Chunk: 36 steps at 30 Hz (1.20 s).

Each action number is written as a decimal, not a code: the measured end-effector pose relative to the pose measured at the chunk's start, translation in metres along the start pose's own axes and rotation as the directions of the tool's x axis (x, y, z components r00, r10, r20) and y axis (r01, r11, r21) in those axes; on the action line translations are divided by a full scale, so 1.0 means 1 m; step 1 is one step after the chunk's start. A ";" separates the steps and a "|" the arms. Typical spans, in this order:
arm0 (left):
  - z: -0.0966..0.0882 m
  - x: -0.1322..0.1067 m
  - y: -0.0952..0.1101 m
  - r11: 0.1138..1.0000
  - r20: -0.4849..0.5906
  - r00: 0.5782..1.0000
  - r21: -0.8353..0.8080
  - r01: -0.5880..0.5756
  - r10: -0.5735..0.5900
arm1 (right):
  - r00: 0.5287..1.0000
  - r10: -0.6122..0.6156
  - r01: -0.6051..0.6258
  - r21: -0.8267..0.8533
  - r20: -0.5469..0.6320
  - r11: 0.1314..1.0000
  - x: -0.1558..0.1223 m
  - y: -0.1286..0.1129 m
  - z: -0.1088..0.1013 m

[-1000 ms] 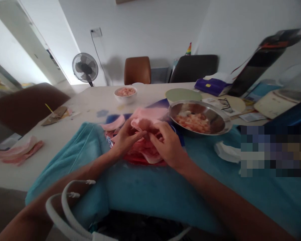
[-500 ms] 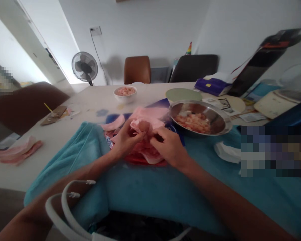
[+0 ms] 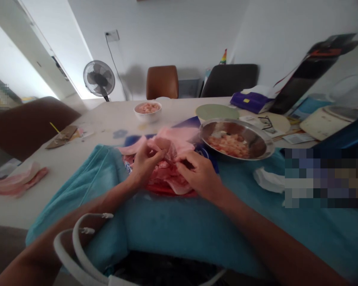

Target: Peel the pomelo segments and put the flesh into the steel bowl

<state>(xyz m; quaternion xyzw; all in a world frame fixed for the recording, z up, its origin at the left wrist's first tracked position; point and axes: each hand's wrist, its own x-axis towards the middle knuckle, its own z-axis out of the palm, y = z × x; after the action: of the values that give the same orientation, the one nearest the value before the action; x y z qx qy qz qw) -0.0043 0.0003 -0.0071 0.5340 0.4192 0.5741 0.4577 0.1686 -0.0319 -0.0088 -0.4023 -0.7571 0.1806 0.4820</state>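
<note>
My left hand [image 3: 145, 159] pinches a thin pink sheet [image 3: 164, 143] between thumb and fingers; I cannot make out whether it is cloth, film or something else. Just to its right, my right hand [image 3: 198, 171] is closed on the edge of the same sheet, fingertips near the other hand's. Beneath both hands lies a pile of pink and red pieces [image 3: 179, 184] on a blue and red printed bag [image 3: 193, 123]. Beside the pile stands a steel bowl [image 3: 264, 149] holding small pinkish pieces.
A teal cloth [image 3: 173, 222] covers the near side of the table. Farther back are a white bowl [image 3: 147, 116] of pinkish bits, a green round mat [image 3: 216, 113] and a purple tissue pack [image 3: 250, 102]. Pink strips [image 3: 20, 180] lie at the left; a crumpled white tissue [image 3: 268, 180] sits right.
The pink sheet between my hands has been opened out from a bunched shape, now more stretched and see-through. My left hand has shifted slightly. The camera view moved a little.
</note>
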 end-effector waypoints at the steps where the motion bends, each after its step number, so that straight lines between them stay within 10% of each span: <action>1: 0.000 0.000 0.000 1.000 -0.009 1.000 -0.019 -0.003 0.002 | 1.000 -0.002 0.002 -0.013 -0.006 1.000 0.000 0.001 0.000; 15: -0.004 0.003 -0.009 0.999 -0.139 0.990 -0.046 0.011 -0.017 | 0.998 -0.019 0.028 -0.153 0.059 0.988 -0.003 0.000 -0.002; 36: 0.000 -0.006 -0.005 0.964 0.167 0.982 -0.234 0.123 -0.085 | 0.979 -0.135 0.118 -0.113 -0.151 0.986 -0.003 -0.002 -0.003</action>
<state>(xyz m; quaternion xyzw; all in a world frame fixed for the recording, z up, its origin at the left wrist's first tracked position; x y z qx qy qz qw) -0.0042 -0.0043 -0.0136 0.4943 0.3362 0.5530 0.5804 0.1709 -0.0362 -0.0080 -0.3909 -0.7488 0.0773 0.5297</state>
